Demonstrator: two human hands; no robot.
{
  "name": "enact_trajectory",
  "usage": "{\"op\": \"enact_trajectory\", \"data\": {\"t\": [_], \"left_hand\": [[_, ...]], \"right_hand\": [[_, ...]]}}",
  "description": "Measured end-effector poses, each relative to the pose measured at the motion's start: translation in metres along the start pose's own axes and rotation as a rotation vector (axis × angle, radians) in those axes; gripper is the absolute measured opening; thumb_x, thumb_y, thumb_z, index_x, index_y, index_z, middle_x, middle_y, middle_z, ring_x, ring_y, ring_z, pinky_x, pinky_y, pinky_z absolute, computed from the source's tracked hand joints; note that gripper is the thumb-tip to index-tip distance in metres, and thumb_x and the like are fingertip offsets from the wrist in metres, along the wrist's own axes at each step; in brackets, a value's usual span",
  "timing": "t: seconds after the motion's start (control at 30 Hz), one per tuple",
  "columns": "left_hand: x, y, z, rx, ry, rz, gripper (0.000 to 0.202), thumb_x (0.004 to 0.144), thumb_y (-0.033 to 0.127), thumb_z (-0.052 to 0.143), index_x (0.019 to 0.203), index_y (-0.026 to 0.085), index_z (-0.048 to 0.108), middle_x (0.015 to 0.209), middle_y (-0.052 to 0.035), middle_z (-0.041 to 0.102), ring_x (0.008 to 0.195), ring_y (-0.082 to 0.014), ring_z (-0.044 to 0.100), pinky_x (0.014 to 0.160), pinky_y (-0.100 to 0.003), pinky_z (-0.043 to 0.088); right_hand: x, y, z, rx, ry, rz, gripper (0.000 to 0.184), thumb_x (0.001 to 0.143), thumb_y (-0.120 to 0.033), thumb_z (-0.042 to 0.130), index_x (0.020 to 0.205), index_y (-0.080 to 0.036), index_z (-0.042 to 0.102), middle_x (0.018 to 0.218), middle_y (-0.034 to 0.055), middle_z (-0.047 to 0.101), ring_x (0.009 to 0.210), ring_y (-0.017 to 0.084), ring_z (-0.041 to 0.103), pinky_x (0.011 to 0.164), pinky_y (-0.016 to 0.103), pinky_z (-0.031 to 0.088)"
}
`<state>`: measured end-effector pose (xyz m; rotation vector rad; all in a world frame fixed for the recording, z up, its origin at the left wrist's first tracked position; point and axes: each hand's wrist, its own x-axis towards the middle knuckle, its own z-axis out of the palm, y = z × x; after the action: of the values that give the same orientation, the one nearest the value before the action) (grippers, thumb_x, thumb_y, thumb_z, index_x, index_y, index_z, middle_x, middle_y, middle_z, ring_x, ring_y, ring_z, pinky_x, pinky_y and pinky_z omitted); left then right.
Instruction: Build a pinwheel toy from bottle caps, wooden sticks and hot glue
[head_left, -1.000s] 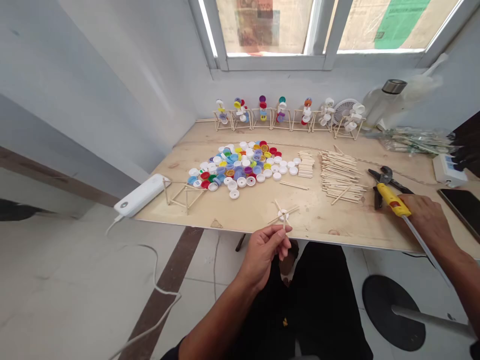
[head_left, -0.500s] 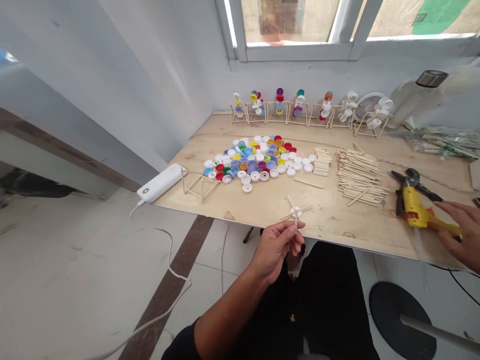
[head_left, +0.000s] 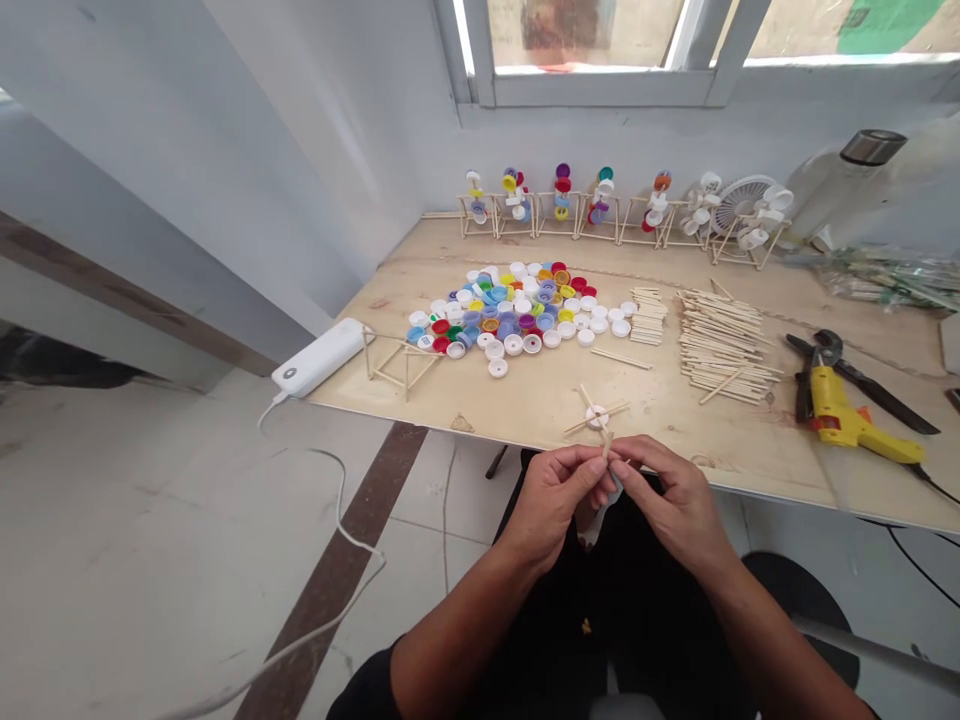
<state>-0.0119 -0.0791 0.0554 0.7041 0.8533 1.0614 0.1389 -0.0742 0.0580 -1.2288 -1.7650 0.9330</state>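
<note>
My left hand pinches a short wooden stick at the table's front edge. My right hand meets it there, with thumb and finger closed on the same stick; the fingertips partly hide it. Just beyond them, a white bottle cap lies on the table with thin sticks spreading from it like spokes. To the right of my hands, a yellow glue gun rests on its side, and a black-handled cutter lies against it.
Colourful bottle caps are heaped mid-table, beside a pile of sticks. A stick frame and a white power bank occupy the left edge. Finished cap wheels on frames line the wall, near a small fan.
My right hand has left the glue gun and come over to my left hand, closing on the stick. The glue gun now lies untouched on the table.
</note>
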Motion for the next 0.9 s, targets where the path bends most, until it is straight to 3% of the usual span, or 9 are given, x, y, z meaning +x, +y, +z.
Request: {"op": "enact_trajectory", "data": {"t": [0.17,0.37,0.53,0.67,0.8,0.9], "left_hand": [[0.002,-0.001,-0.004,-0.003,-0.043,0.007,0.023,0.075,0.035,0.069,0.077,0.012,0.071,0.06,-0.0011,0.058,0.054,-0.0077,0.048,0.055,-0.022,0.038],[0.002,0.0,-0.005,0.017,-0.077,-0.029,0.025,0.076,0.037,0.068,0.07,0.013,0.07,0.062,-0.0022,0.058,0.056,-0.0083,0.047,0.055,-0.022,0.038],[0.003,0.001,-0.007,0.112,-0.005,-0.018,0.031,0.075,0.039,0.067,0.093,0.014,0.072,0.062,-0.0017,0.06,0.052,-0.0085,0.048,0.05,-0.021,0.036],[0.005,-0.001,-0.011,0.282,0.11,0.103,0.03,0.077,0.036,0.064,0.097,0.015,0.072,0.064,-0.0023,0.063,0.054,-0.0099,0.05,0.054,-0.023,0.04],[0.009,0.0,-0.017,0.49,0.205,0.282,0.026,0.081,0.033,0.06,0.098,0.018,0.072,0.074,-0.004,0.068,0.063,-0.0137,0.056,0.066,-0.026,0.046],[0.011,0.002,-0.02,0.583,0.255,0.372,0.024,0.082,0.032,0.058,0.097,0.02,0.072,0.078,-0.0048,0.069,0.069,-0.0162,0.059,0.07,-0.028,0.047]], "right_hand": [[-0.002,0.0,0.01,0.163,0.085,0.061,0.016,0.085,-0.031,0.057,0.093,-0.021,0.068,0.088,0.0051,0.065,0.084,0.018,0.062,0.074,0.031,0.051],[-0.002,-0.004,0.015,0.336,0.094,0.098,0.012,0.084,-0.03,0.059,0.089,-0.022,0.067,0.089,0.0041,0.063,0.066,0.013,0.059,0.062,0.03,0.052],[0.003,-0.001,0.003,0.032,0.258,-0.028,0.009,0.083,-0.028,0.06,0.082,-0.023,0.067,0.089,0.0051,0.067,0.084,0.019,0.062,0.073,0.032,0.051],[0.008,0.022,-0.01,-0.323,0.417,-0.185,0.008,0.083,-0.024,0.058,0.086,-0.023,0.065,0.086,0.0053,0.069,0.081,0.019,0.063,0.075,0.036,0.05],[0.009,0.051,-0.014,-0.572,0.346,-0.237,0.008,0.085,-0.023,0.055,0.084,-0.021,0.063,0.082,0.0056,0.069,0.077,0.02,0.062,0.074,0.037,0.049],[0.008,0.062,-0.014,-0.628,0.305,-0.238,0.009,0.085,-0.023,0.055,0.083,-0.021,0.063,0.081,0.0053,0.069,0.076,0.02,0.061,0.072,0.036,0.048]]}}
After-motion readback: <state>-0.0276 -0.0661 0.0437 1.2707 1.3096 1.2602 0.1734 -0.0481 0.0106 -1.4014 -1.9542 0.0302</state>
